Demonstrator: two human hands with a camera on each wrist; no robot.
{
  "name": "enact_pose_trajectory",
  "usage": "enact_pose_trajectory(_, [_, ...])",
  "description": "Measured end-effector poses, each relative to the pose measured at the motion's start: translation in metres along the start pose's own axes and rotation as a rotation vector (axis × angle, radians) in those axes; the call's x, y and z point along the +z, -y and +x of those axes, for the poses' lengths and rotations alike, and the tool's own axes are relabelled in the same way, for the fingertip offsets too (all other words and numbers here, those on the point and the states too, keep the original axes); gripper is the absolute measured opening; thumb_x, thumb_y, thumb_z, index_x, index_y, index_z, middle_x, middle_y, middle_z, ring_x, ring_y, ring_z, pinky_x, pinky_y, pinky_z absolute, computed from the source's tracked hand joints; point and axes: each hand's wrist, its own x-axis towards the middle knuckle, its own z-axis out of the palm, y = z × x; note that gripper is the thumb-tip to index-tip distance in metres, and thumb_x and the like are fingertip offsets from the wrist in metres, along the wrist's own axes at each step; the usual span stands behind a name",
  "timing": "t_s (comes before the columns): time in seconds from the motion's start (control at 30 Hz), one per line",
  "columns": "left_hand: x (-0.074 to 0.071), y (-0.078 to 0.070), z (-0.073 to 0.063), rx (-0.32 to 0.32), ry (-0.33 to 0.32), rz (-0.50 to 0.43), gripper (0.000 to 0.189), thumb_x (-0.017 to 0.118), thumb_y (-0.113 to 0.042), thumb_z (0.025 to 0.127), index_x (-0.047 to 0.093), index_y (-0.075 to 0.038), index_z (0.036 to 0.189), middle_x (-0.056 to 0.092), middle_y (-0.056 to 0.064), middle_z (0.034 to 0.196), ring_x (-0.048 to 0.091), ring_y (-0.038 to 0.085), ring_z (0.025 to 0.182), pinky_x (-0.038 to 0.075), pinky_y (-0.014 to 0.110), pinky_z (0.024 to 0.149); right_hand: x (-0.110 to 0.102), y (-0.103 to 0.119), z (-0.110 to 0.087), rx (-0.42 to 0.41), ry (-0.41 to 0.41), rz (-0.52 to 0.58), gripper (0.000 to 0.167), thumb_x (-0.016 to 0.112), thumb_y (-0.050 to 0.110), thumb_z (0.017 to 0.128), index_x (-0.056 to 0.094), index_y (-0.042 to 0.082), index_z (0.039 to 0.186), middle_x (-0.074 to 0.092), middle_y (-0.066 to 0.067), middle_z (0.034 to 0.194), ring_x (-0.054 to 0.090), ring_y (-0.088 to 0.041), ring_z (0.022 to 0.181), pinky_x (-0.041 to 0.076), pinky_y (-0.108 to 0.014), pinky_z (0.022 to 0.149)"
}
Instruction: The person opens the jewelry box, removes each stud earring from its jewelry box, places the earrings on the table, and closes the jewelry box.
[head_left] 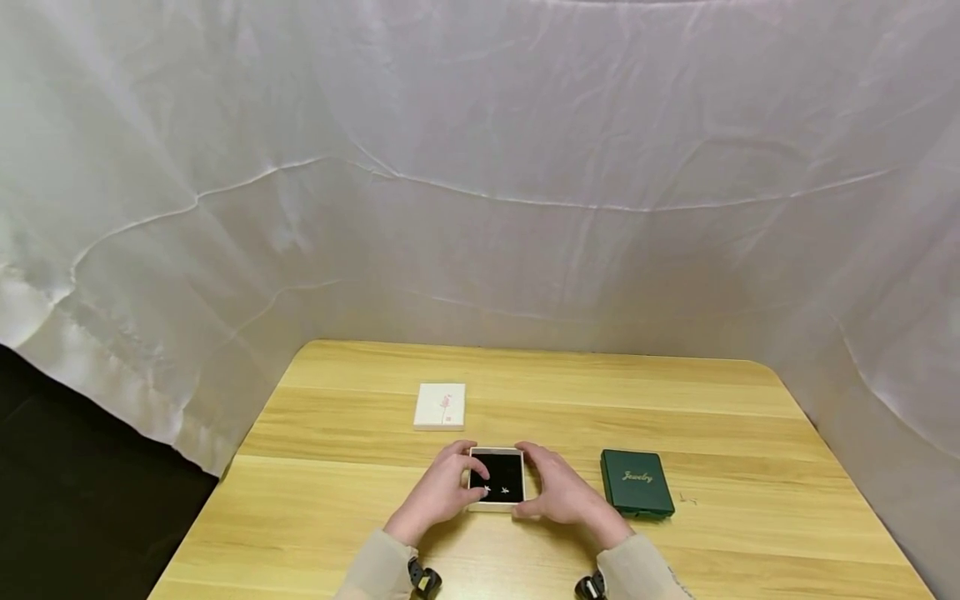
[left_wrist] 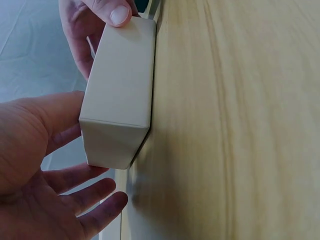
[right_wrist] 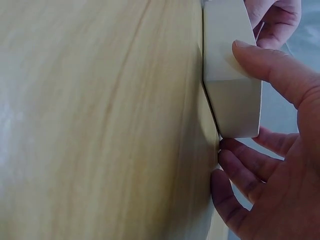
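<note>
A small white box (head_left: 496, 507) with a black lining (head_left: 497, 467) sits on the table between both hands. Two small silvery star-shaped studs, the right stud (head_left: 505, 491) and the left stud (head_left: 487, 488), show on the lining. My left hand (head_left: 447, 482) reaches over the box's left edge, thumb and index fingertips right at the left stud; whether they pinch it I cannot tell. Its other fingers spread by the far corner in the left wrist view. My right hand (head_left: 558, 489) holds the box's right side, thumb on the near wall (right_wrist: 227, 45) and fingers at the far corner.
Behind the box to the left lies a white square lid (head_left: 440, 406) with a pink flower print. A dark green case (head_left: 637, 483) marked "Jewelry" lies to the right, with small thin pieces (head_left: 687, 499) beside it. A pale curtain (head_left: 525, 275) hangs around the wooden table (head_left: 337, 500).
</note>
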Motion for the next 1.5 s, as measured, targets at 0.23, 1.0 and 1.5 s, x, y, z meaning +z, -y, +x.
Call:
enact_pose_trajectory(0.23, [0.0014, 0.0020, 0.0002, 0.021, -0.002, 0.007, 0.010, 0.080, -0.009, 0.077, 0.077, -0.012, 0.086, 0.053, 0.022, 0.133, 0.053, 0.039, 0.117, 0.044, 0.053, 0.098, 0.0004, 0.0015, 0.0000, 0.019, 0.013, -0.007, 0.091, 0.089, 0.026, 0.070, 0.041, -0.002, 0.142, 0.050, -0.020, 0.136, 0.045, -0.039, 0.124, 0.035, -0.058, 0.104])
enact_pose_trajectory(1.0, [0.0036, -0.0012, -0.0003, 0.021, -0.007, -0.008, 0.005, 0.080, -0.008, 0.080, 0.076, -0.011, 0.079, 0.054, 0.021, 0.129, 0.053, 0.037, 0.117, 0.044, 0.050, 0.099, 0.0021, 0.0009, -0.0011, 0.061, 0.027, -0.019, 0.094, 0.088, 0.031, 0.071, 0.038, 0.001, 0.145, 0.046, -0.020, 0.142, 0.041, -0.040, 0.129, 0.034, -0.058, 0.105])
enact_pose_trajectory(1.5, [0.0047, 0.0011, 0.0003, 0.043, 0.025, -0.010, 0.011, 0.077, -0.008, 0.084, 0.071, -0.014, 0.077, 0.051, 0.021, 0.129, 0.050, 0.037, 0.120, 0.042, 0.050, 0.102, 0.0023, 0.0000, -0.0010, 0.044, 0.019, -0.017, 0.094, 0.088, 0.030, 0.071, 0.039, 0.000, 0.145, 0.047, -0.020, 0.141, 0.042, -0.039, 0.128, 0.034, -0.057, 0.105])
